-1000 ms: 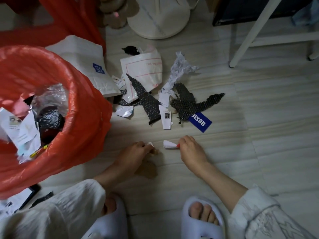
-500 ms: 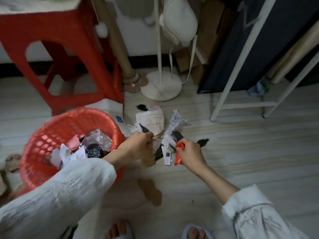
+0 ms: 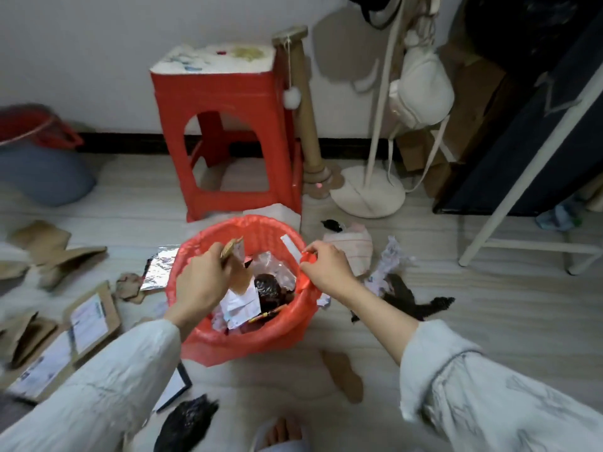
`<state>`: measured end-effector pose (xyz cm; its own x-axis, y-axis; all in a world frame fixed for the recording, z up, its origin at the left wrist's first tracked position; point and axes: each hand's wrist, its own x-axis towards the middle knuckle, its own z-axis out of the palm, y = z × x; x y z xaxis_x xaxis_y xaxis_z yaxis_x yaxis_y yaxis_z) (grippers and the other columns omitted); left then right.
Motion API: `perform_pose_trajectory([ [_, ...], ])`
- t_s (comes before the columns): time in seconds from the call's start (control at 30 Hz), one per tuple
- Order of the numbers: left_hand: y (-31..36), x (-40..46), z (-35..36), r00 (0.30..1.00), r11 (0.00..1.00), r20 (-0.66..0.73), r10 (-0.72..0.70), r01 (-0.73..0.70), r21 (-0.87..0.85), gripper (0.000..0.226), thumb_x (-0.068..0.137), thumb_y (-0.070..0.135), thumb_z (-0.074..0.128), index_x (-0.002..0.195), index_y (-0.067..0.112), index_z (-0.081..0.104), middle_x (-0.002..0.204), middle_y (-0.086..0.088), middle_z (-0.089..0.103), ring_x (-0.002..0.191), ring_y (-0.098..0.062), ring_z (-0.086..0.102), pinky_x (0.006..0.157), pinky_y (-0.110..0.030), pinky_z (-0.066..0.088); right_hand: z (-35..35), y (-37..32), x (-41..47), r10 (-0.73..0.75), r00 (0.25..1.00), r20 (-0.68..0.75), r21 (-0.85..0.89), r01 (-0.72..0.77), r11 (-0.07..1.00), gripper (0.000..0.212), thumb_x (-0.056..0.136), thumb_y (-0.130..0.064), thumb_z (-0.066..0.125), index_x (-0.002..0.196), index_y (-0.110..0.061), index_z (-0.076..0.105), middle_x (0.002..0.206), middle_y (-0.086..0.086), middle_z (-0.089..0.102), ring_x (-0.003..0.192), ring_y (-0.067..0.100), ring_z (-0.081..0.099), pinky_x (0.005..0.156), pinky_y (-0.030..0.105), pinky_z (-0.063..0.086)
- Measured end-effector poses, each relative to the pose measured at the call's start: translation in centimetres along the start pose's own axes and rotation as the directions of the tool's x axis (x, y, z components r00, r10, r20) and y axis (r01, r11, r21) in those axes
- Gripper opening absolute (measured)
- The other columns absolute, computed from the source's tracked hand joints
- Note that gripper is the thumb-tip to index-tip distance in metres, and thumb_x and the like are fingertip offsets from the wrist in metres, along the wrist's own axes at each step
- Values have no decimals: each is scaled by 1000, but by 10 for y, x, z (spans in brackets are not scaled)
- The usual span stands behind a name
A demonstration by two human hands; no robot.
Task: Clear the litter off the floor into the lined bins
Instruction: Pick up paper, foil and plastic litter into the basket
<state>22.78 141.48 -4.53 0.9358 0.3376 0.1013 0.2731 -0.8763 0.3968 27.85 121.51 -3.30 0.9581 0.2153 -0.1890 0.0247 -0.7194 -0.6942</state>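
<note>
Both hands are now over the bin (image 3: 261,236), which half a second ago lay to their left while they were still low beside the litter pile. The left hand (image 3: 199,282) hangs over the bin's left rim, fingers curled round a brown scrap (image 3: 232,247) that sticks up above the knuckles; earlier only a small tip showed in that grip. The right hand (image 3: 328,265) is at the bin's right rim, pinching a white strip (image 3: 291,247) with a red bit beneath it, the strip slanting in over the opening. Before, this hand held the same red-and-white piece low over the pile.

The view has lifted since then: the whole red stool (image 3: 228,125) now shows behind the bin, with a blue tub (image 3: 42,171) far to its left, which was out of sight earlier.

Inside the bin lie a white paper (image 3: 239,301), clear plastic and a dark crumpled wad (image 3: 267,287), much as before. The rest of the litter is still on the floor: to the right of the bin, a pink-lined bag (image 3: 354,249), crumpled paper (image 3: 391,259) and black mesh (image 3: 411,301); to the left of the bin, foil (image 3: 160,265) and cardboard pieces (image 3: 91,314); in front of the bin, a brown scrap of card (image 3: 346,373) and another black piece (image 3: 186,425).
</note>
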Motion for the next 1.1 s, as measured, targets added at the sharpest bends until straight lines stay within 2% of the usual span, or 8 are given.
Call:
perform_pose_trajectory([
  [0.1,-27,-2,15,1000,999,-4,-16,16,28,10,89,19,49,97,13,47,99,-16,61,91,-37,57,73,-46,47,34,-9,12,36,998,42,21,-37,999,27,85,-15,53,111,-18,61,117,8,63,105,29,59,89,33,48],
  [0.23,-35,-9,33,975,999,222,-19,27,-33,50,89,22,53,134,12,35,131,-16,46,118,-33,47,93,-45,43,59,-16,23,28,995,100,17,-29,999,29,89,-21,53,117,-13,57,120,10,61,109,28,57,90,35,46],
  [0.37,-37,-12,36,937,992,349,-4,49,-119,71,88,21,59,145,8,19,148,-18,23,136,-32,27,112,-39,26,62,-20,23,22,986,168,61,-32,998,43,90,-25,57,129,-8,47,129,11,54,117,26,51,88,30,41],
  [0.53,-15,-15,21,975,980,200,97,-58,-190,53,89,7,50,139,9,34,144,-12,30,134,-25,32,109,-32,28,49,-15,8,5,986,164,62,-15,998,44,90,-23,58,130,-8,47,128,9,55,111,23,54,87,33,46],
  [0.67,23,-21,13,966,944,62,250,-230,-235,38,91,6,50,129,10,47,130,-9,44,118,-24,47,93,-28,39,15,-7,-14,-9,993,116,46,4,999,34,90,-20,55,123,-12,55,124,7,58,116,23,53,96,37,46],
  [0.77,59,-34,23,930,903,52,364,-338,-266,36,88,3,49,123,12,51,119,-7,49,107,-23,52,87,-38,46,-15,10,-24,-16,988,155,-58,25,998,29,91,-20,53,118,-12,59,121,8,62,113,24,55,94,35,47],
  [0.93,101,-59,76,854,862,188,484,-430,-268,39,87,5,49,125,14,49,115,-7,50,103,-26,52,79,-42,47,-46,73,-27,84,970,226,-178,-43,983,25,92,-24,53,113,-14,62,114,8,65,104,23,60,90,34,49],
  [1.1,103,-74,151,698,893,577,424,-430,-136,44,87,10,46,130,15,44,124,-7,46,113,-25,50,90,-39,45,-30,182,-30,269,919,289,-339,-164,926,36,92,-26,51,126,-15,55,126,12,60,115,28,55,93,31,44],
])
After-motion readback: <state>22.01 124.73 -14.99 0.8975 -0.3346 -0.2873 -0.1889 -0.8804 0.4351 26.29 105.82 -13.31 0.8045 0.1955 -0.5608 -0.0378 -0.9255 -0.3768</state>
